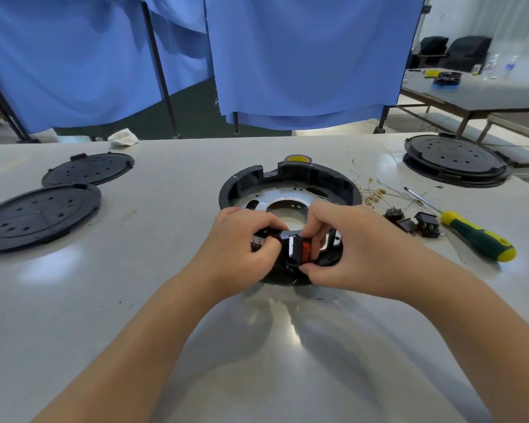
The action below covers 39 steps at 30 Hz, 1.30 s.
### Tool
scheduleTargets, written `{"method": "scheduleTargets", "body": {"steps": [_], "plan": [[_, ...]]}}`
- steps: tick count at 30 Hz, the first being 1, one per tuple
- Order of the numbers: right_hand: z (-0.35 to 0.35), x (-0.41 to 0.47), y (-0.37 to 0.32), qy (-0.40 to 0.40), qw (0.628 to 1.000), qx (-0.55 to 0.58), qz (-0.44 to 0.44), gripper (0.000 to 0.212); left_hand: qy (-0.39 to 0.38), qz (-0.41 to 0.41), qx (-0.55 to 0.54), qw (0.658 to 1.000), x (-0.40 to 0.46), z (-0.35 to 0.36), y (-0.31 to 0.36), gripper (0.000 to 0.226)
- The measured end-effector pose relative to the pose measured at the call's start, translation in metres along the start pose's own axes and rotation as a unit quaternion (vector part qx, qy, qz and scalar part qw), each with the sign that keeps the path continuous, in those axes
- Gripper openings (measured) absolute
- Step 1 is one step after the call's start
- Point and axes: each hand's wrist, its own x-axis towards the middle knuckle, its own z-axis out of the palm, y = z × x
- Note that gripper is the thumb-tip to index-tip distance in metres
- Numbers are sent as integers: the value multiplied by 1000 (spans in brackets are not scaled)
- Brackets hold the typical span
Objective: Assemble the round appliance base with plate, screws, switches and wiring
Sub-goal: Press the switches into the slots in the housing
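Observation:
The round black appliance base lies in the middle of the table with a metal plate inside it. Both hands work at its near rim. My left hand grips the rim and a black part with a small white label. My right hand pinches a black rocker switch with a red button at the rim's front wall. Loose switches and thin wires with yellow terminals lie to the right of the base. Screws are not visible.
A green and yellow screwdriver lies at the right. Two black perforated covers rest at the left, and another round black base sits at the far right. Blue curtains hang behind the table, with a white rag at the far edge.

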Motion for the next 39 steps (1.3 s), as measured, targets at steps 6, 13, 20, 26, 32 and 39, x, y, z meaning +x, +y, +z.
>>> {"method": "scheduleTargets", "body": {"steps": [6, 13, 20, 26, 32, 39], "plan": [[5, 2, 3, 7, 999, -50, -17, 27, -5, 0, 1, 1000, 0, 0, 1, 31], [8, 2, 4, 4, 998, -53, -27, 23, -17, -2, -15, 1000, 0, -1, 2, 29], [9, 2, 7, 18, 997, -60, -37, 13, -8, -5, -15, 1000, -1, -1, 2, 27], [9, 4, 6, 28, 996, -65, -57, 16, -12, -3, -11, 1000, -2, -3, 3, 31], [9, 4, 9, 35, 998, -38, -31, 17, -25, 1, -6, 1000, -1, -4, 3, 32], [9, 4, 10, 14, 1000, 11, -22, 16, -38, 6, -6, 999, -1, -4, 1, 33]]}}
